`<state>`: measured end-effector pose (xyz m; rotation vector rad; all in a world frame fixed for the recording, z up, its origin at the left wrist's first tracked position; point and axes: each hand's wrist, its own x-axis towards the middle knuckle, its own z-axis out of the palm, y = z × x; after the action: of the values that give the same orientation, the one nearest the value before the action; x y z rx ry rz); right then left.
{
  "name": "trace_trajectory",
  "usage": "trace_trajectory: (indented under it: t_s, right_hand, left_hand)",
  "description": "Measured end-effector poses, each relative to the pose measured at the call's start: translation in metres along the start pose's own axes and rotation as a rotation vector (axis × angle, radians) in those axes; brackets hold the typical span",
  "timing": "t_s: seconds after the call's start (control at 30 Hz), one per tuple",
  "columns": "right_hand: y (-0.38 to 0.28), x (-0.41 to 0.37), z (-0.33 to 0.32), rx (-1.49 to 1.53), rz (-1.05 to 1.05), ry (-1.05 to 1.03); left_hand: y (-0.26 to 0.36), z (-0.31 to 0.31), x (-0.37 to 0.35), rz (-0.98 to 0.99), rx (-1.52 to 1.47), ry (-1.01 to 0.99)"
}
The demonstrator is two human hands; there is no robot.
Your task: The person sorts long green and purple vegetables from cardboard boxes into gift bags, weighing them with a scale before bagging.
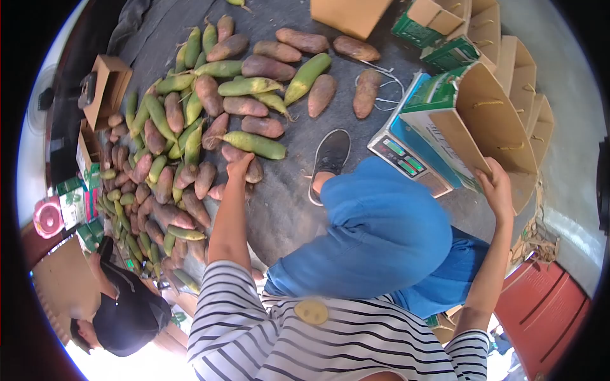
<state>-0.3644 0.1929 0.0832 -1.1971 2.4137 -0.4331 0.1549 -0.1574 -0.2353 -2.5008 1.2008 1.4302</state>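
My left hand (240,166) reaches down into a spread of radishes, its fingers closed round a reddish-purple radish (232,153); the fingertips are partly hidden. Just beyond it lies a green radish (254,145), and another reddish-purple radish (254,170) is beside the wrist. With my right hand (499,187) I grip the near rim of a tall open cardboard box (438,136). The box has a green and white printed side and rests on a blue scale (389,130) with lit green displays (403,155).
More open cardboard boxes (508,57) line the right side, near a red panel (540,314). Another person (130,305) bends over a box at lower left. A white cord (394,86) lies by the scale. My shoe (332,155) stands on the dark ground sheet (279,209).
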Motion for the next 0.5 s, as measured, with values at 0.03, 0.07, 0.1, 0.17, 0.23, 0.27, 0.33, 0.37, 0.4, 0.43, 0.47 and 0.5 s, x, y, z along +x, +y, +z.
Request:
trace_trajectory:
  t_s: [0.03,0.07,0.1,0.17,0.23,0.27,0.33,0.37,0.4,0.43,0.47,0.5]
  right_hand:
    - [0.0,-0.001,-0.001,-0.003,0.0,-0.005]
    - [0.0,0.0,0.0,-0.003,0.0,-0.01]
    - [0.001,0.001,0.002,0.002,-0.03,-0.008]
    - [0.008,-0.001,0.003,-0.002,-0.07,0.007]
    - [0.013,-0.004,0.002,-0.051,-0.099,0.012]
    - [0.012,-0.005,0.001,-0.069,-0.104,0.005]
    - [0.016,-0.007,0.003,-0.078,-0.132,0.009]
    - [0.02,-0.008,0.006,-0.073,-0.15,0.027]
    - [0.022,-0.009,0.007,-0.066,-0.174,0.042]
    - [0.02,-0.01,0.005,-0.068,-0.173,0.035]
    - [0.018,-0.011,0.004,-0.067,-0.174,0.028]
    - [0.016,-0.012,0.004,-0.065,-0.175,0.019]
  left_hand:
    - [0.001,-0.002,-0.014,-0.06,-0.12,-0.097]
    - [0.003,-0.004,-0.032,-0.095,-0.201,-0.177]
    - [0.006,-0.007,-0.052,-0.137,-0.278,-0.255]
    - [0.004,0.001,-0.08,-0.127,-0.458,-0.469]
    - [0.011,0.025,-0.102,-0.012,-0.595,-0.695]
    - [0.024,0.03,-0.125,0.084,-0.606,-0.756]
    - [0.063,0.037,-0.178,0.316,-0.582,-0.808]
    - [0.089,0.041,-0.211,0.456,-0.543,-0.804]
    - [0.113,0.044,-0.243,0.595,-0.508,-0.793]
    - [0.135,0.045,-0.27,0.702,-0.491,-0.812]
    - [0.157,0.046,-0.297,0.809,-0.473,-0.827]
    - [0.178,0.045,-0.325,0.941,-0.443,-0.847]
